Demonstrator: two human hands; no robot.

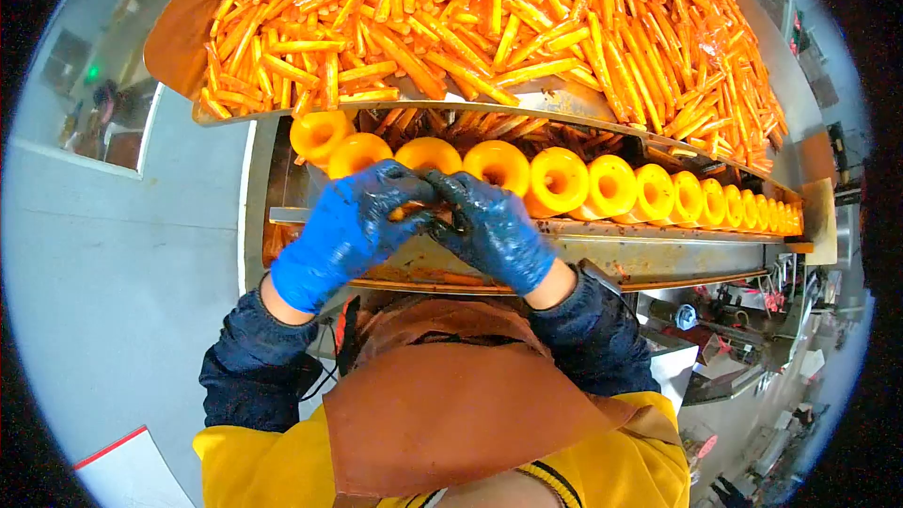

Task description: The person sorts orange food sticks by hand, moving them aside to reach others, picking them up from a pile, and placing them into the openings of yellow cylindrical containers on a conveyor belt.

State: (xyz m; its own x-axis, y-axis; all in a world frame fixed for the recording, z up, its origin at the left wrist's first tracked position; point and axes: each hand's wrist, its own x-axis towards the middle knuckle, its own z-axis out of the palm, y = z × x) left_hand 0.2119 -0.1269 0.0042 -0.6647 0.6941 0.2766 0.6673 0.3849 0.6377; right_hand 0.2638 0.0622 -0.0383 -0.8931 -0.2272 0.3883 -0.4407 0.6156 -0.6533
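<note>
My left hand (348, 224), in a blue glove with dark wet stains on the fingers, meets my right hand (494, 230) in front of the row of orange cups. The fingers of both hands are curled in and their tips touch. A bit of orange shows between the left fingers, but I cannot make out what it is. Just behind my hands runs a row of orange funnel-shaped cups (543, 200) with round holes. Above them lies a heap of orange-coated sticks (433, 28) on a metal tray (555, 102).
More sticks lie in shadow under the tray's edge. A stained metal ledge (677, 259) runs below the cups, with a pale block (820, 221) at its right end. A grey-blue panel (132, 226) stands on the left. Cluttered equipment (724, 339) is at the right.
</note>
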